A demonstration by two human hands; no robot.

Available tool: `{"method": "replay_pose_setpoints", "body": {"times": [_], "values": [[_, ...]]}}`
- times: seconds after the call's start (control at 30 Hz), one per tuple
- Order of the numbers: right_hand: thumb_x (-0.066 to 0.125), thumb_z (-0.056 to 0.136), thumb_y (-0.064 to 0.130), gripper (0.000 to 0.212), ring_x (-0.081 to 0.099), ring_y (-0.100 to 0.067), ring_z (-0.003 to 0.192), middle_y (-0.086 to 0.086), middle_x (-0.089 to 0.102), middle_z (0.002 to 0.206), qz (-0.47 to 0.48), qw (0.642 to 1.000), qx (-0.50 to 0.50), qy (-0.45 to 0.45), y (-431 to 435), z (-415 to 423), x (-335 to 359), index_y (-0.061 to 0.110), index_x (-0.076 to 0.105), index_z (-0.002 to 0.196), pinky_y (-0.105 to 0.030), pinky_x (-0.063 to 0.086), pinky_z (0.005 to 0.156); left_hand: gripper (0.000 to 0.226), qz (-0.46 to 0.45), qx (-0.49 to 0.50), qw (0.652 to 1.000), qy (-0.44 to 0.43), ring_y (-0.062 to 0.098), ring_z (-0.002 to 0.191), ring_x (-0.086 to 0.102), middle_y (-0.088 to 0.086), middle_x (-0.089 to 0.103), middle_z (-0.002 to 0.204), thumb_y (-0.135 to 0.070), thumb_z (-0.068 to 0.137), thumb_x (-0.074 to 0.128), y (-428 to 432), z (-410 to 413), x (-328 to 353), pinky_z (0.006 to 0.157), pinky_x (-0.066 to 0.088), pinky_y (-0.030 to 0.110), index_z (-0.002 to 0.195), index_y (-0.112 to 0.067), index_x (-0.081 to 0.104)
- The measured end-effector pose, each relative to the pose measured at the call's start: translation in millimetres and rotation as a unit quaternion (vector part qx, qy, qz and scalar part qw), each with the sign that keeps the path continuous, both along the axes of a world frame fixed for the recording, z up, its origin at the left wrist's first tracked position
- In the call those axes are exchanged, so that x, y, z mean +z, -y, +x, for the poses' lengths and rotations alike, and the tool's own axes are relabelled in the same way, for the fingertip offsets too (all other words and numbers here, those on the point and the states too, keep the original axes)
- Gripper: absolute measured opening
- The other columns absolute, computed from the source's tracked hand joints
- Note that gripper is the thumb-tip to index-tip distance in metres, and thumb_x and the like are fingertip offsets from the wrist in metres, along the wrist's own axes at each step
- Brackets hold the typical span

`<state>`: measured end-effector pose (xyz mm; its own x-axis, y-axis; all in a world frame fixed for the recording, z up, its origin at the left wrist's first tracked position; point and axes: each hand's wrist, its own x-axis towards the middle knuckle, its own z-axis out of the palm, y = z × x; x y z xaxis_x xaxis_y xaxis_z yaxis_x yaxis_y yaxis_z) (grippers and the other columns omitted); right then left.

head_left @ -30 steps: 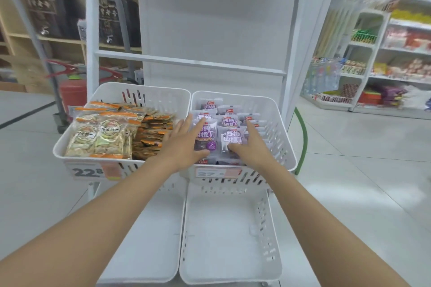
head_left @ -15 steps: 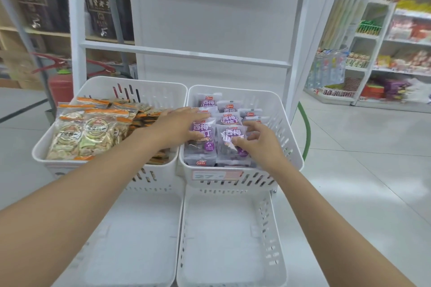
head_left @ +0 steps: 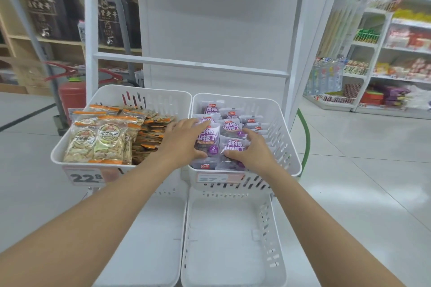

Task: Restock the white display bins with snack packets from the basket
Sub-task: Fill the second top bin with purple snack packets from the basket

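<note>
**Both grips on purple packets, upper right bin**

Left grip (head_left: 184,141) clamps the left packet (head_left: 208,141) by its left edge, thumb at the near end. Right grip (head_left: 253,152) curls round the right packet (head_left: 236,147). Both packets lie side by side at the front of the bin (head_left: 289,147). Their long axes run front to back, label tops toward the rear.

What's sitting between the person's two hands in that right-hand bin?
Purple snack packets fill the gap between the left hand and right hand inside the white bin; both hands grip them. Seen in the head view.
</note>
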<state>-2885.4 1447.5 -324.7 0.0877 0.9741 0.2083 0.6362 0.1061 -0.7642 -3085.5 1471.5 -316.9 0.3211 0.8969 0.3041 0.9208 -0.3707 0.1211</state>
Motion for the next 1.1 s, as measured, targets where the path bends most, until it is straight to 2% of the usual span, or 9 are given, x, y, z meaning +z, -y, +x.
{"method": "replay_pose_setpoints", "body": {"times": [0.13,0.23,0.4,0.53,0.6,0.7,0.87,0.97,1.1], "values": [[0.084,0.073,0.033,0.057,0.052,-0.013,0.110,0.005,0.044,0.125,0.065,0.998,-0.016,0.010,6.8,-0.1,-5.8,0.021,0.060,0.124,-0.023,0.045,0.091,0.087,0.015,-0.013,1.000,0.014,0.020,0.142,0.026,-0.005,0.034,0.154,-0.060,0.080,0.067,-4.7,-6.4,5.5,0.118,0.013,0.042,0.152,-0.040,0.023],[0.082,0.074,0.035,0.047,0.051,-0.010,0.103,0.005,0.047,0.122,0.045,0.998,0.023,0.025,9.2,7.4,-5.7,0.024,0.062,0.115,-0.011,0.043,0.073,0.080,-0.038,-0.028,0.999,0.013,0.019,0.140,0.025,-0.008,0.037,0.151,-0.060,0.083,0.063,-1.8,-14.6,10.7,0.115,0.013,0.043,0.151,-0.043,0.026],[0.067,0.089,0.036,0.042,0.056,-0.016,0.110,0.001,0.055,0.126,0.064,0.996,-0.022,-0.050,-6.5,15.9,5.2,0.018,0.061,0.126,-0.026,0.049,0.083,0.088,-0.080,-0.028,0.996,0.001,0.018,0.149,-0.011,-0.007,-0.009,0.164,-0.073,0.078,0.059,3.1,-9.4,2.4,0.119,-0.003,0.047,0.152,-0.046,0.020],[0.062,0.093,0.032,0.039,0.062,-0.028,0.106,-0.012,0.067,0.117,-0.016,0.996,-0.080,-0.043,-35.9,7.5,21.1,0.002,0.065,0.119,-0.033,0.046,0.085,0.086,-0.066,-0.014,0.998,0.019,0.017,0.150,-0.015,-0.006,-0.015,0.163,-0.078,0.081,0.044,-4.6,-2.6,-1.8,0.119,-0.004,0.045,0.153,-0.047,0.009],[0.069,0.088,0.015,0.023,0.064,-0.033,0.091,-0.022,0.068,0.099,-0.054,0.995,-0.063,-0.056,-44.6,1.3,24.7,-0.005,0.069,0.100,-0.037,0.050,0.074,0.084,-0.071,-0.018,0.997,0.002,0.016,0.150,-0.015,-0.006,-0.015,0.164,-0.077,0.083,0.042,-7.8,0.1,-5.2,0.119,-0.004,0.046,0.153,-0.045,0.008],[0.070,0.083,0.001,0.012,0.057,-0.021,0.069,-0.008,0.059,0.075,-0.055,0.986,-0.055,-0.145,-45.5,6.2,24.4,0.010,0.063,0.084,-0.024,0.044,0.053,0.084,-0.063,-0.021,0.998,0.000,0.015,0.150,-0.015,-0.007,-0.012,0.164,-0.077,0.083,0.040,-8.9,1.1,-10.6,0.119,-0.004,0.046,0.154,-0.044,0.010],[0.060,0.091,0.001,0.007,0.063,-0.018,0.069,-0.010,0.067,0.085,-0.088,0.979,0.039,-0.180,-27.7,27.5,20.6,0.007,0.062,0.091,-0.028,0.054,0.065,0.084,-0.058,-0.018,0.998,0.021,0.015,0.150,-0.013,-0.007,-0.009,0.164,-0.075,0.083,0.043,-6.2,0.7,-12.0,0.119,-0.003,0.046,0.154,-0.042,0.013],[0.056,0.095,0.017,0.018,0.065,-0.019,0.081,-0.005,0.072,0.087,-0.096,0.983,0.049,-0.148,-24.7,32.1,21.4,0.005,0.068,0.088,-0.030,0.052,0.074,0.083,-0.049,-0.010,0.998,0.030,0.015,0.150,-0.011,-0.006,-0.008,0.165,-0.076,0.083,0.042,-4.5,5.1,-12.7,0.119,-0.002,0.044,0.154,-0.041,0.014],[0.062,0.092,0.039,0.052,0.053,-0.014,0.115,0.006,0.054,0.131,-0.093,0.989,0.074,-0.087,-15.9,32.2,19.3,0.022,0.049,0.138,-0.028,0.042,0.090,0.084,-0.041,0.003,0.999,0.037,0.016,0.151,-0.008,-0.003,-0.005,0.165,-0.077,0.083,0.035,-7.7,5.7,-2.3,0.119,-0.002,0.044,0.155,-0.039,0.012]]}}
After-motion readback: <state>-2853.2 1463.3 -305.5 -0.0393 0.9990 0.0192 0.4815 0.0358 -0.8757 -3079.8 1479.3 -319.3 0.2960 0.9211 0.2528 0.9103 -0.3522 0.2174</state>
